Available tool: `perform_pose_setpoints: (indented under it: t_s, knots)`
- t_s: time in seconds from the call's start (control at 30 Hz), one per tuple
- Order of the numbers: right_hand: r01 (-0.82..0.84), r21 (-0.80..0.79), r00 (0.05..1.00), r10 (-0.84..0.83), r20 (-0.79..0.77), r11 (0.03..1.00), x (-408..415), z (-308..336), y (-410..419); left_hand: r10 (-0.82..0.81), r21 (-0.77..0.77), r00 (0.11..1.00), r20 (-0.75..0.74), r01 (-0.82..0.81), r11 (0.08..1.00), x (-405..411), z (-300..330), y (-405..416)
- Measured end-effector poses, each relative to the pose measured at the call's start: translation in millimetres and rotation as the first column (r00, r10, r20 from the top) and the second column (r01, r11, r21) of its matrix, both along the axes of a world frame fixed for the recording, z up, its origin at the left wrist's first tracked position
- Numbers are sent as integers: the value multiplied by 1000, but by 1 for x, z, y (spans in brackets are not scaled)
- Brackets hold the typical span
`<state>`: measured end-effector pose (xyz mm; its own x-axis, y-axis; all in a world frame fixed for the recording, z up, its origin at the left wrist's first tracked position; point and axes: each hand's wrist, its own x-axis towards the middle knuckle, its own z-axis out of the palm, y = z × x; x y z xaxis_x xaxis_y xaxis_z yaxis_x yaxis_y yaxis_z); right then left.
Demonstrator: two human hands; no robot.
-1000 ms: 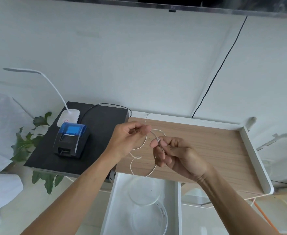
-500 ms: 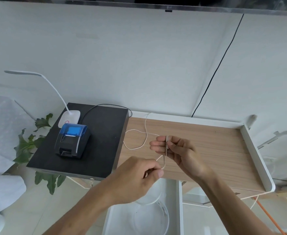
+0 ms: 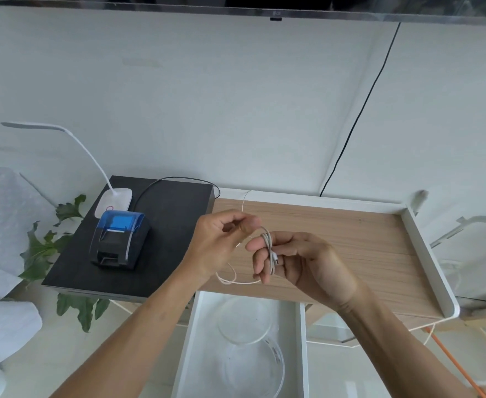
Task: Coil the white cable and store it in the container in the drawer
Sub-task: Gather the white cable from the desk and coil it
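Observation:
The thin white cable (image 3: 269, 252) is wound in a few turns around the fingers of my right hand (image 3: 299, 262), which is closed on it above the wooden tabletop (image 3: 350, 242). My left hand (image 3: 221, 239) pinches the cable's free length just left of the right hand. A loose loop hangs below both hands, and the tail runs back over the table's far edge. Beneath the hands the white drawer (image 3: 190, 340) stands pulled out, with a clear round container (image 3: 250, 357) inside it.
A black stand (image 3: 167, 202) at the left carries a small black-and-blue printer (image 3: 118, 239) and a white desk lamp (image 3: 112, 198). A black cord (image 3: 356, 116) runs down the wall. The table has a raised white rim (image 3: 425, 254). A green plant (image 3: 43, 248) sits at left.
My left hand has risen from near the drawer front to beside the right hand, carrying the cable up. More turns now lie around the right hand's fingers.

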<state>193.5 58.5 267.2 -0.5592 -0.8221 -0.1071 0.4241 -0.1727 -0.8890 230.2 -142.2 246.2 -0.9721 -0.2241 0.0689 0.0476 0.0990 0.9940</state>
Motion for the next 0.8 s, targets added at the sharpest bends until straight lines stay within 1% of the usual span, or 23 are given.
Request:
perform_pose_setpoints:
  t_s: [0.07,0.1,0.13,0.2,0.23,0.3,0.4,0.5,0.6,0.67,0.73,0.8]
  knots:
    - [41,-69,994,-34,104,997,3,-1,0,51,-3,994,97,-51,999,4,-19,6]
    - [80,-97,986,-65,153,992,4,-1,-1,65,-46,986,152,-59,997,8,-32,7]
    - [122,-121,976,-98,193,985,3,-1,-1,62,-86,980,189,-46,995,13,-42,9]
    - [187,-140,961,-152,229,972,0,0,0,-3,-101,980,197,24,995,27,-54,16]
    - [203,-131,959,-170,227,970,-3,0,1,-46,-95,978,201,66,993,37,-55,19]
    - [210,-92,961,-189,201,973,-9,-3,4,-121,-146,968,222,155,977,54,-48,27]
    - [232,-7,958,-227,174,973,-13,-11,6,-216,-303,949,229,280,911,69,-29,31]
    - [214,101,970,-223,93,972,-11,-15,5,-296,-418,934,201,355,836,73,7,30]
    - [153,200,988,-157,3,968,-6,-16,3,-291,-507,946,140,322,800,66,44,19]
    - [93,222,995,-80,-65,971,-2,-15,3,-248,-547,966,70,245,801,57,62,10]
    - [36,228,996,-16,-91,973,2,-10,3,-185,-531,983,-3,155,833,44,69,2]
    - [-5,215,996,25,-90,977,6,-3,1,-133,-462,990,-39,100,881,29,64,-5]
